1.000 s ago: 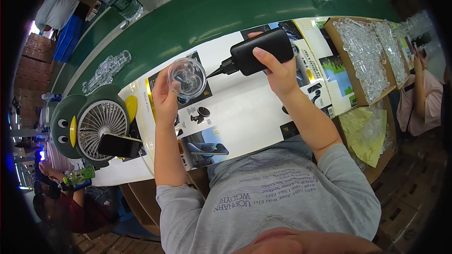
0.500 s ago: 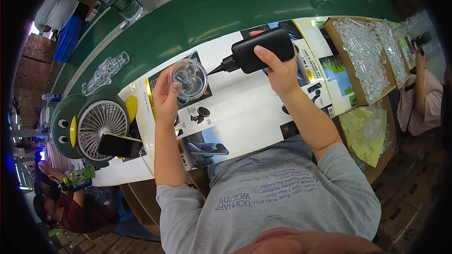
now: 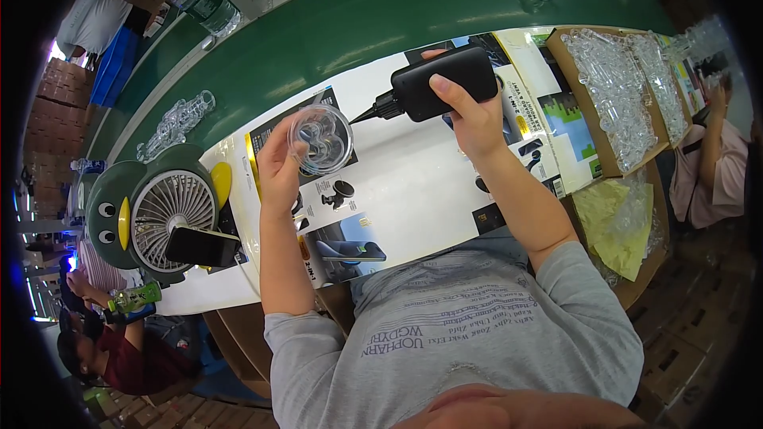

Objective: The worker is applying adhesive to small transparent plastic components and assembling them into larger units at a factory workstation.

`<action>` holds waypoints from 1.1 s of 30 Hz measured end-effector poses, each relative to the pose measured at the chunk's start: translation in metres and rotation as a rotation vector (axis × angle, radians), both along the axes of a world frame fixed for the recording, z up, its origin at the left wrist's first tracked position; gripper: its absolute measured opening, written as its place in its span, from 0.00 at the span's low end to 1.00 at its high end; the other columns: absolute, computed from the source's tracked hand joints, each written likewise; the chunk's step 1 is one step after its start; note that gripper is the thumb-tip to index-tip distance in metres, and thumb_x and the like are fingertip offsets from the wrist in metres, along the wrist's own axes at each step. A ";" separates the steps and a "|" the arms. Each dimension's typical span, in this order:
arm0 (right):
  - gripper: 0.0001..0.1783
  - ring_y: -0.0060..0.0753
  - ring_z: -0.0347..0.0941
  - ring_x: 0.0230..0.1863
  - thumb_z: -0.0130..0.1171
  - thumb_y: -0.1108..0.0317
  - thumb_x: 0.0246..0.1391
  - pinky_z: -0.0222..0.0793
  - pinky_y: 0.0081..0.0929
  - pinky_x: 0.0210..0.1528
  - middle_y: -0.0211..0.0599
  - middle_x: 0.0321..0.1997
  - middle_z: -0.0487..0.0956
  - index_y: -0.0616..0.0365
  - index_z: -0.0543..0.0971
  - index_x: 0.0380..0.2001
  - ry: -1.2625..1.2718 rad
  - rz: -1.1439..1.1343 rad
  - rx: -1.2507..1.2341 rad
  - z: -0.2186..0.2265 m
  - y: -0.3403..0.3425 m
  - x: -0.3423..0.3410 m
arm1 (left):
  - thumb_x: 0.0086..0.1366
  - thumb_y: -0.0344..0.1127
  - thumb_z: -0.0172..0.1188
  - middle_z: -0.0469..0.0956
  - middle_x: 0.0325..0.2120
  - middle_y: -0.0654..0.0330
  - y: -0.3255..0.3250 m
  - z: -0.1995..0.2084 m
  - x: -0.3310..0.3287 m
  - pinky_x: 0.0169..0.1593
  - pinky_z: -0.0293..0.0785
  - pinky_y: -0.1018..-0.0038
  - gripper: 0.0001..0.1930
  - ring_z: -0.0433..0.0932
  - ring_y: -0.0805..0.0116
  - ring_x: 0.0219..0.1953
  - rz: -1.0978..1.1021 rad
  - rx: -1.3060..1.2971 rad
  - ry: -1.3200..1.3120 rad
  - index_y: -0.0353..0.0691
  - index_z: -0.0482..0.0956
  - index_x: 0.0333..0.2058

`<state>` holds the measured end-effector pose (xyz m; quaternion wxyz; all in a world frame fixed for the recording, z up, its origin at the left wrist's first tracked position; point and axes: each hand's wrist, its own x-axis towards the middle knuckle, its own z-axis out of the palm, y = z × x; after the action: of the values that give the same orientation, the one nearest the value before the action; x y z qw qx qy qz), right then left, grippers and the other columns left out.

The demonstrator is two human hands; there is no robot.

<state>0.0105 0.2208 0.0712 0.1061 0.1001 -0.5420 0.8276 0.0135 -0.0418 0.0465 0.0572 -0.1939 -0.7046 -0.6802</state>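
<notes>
My left hand is closed on a clear round plastic part with rounded, lobed shapes inside it. In my right hand is a black squeeze bottle, lying nearly level and pointing left. Its thin dark nozzle tip reaches the right rim of the clear part; whether it touches cannot be made out. Both hands are above the bench, which is covered with printed sheets.
At the left stand a green fan and a phone. Boxes of clear plastic pieces sit at the right. More clear pieces and a water bottle rest on the green surface. Other people are at both sides.
The clear part has turned slightly in my left hand, its round face now showing more fully. My right hand and the bottle have barely moved.
</notes>
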 end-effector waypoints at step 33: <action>0.20 0.28 0.74 0.36 0.60 0.70 0.44 0.73 0.24 0.40 0.40 0.38 0.76 0.65 0.73 0.42 0.023 0.045 0.046 0.003 0.002 0.001 | 0.58 0.42 0.55 0.77 0.38 0.54 -0.009 0.010 0.004 0.48 0.68 0.73 0.22 0.74 0.67 0.42 -0.239 -0.038 -0.225 0.28 0.73 0.44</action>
<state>0.0119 0.2230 0.0740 0.0912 0.1244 -0.5572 0.8159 0.0178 -0.0509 0.0568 -0.1073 -0.1998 -0.6914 -0.6860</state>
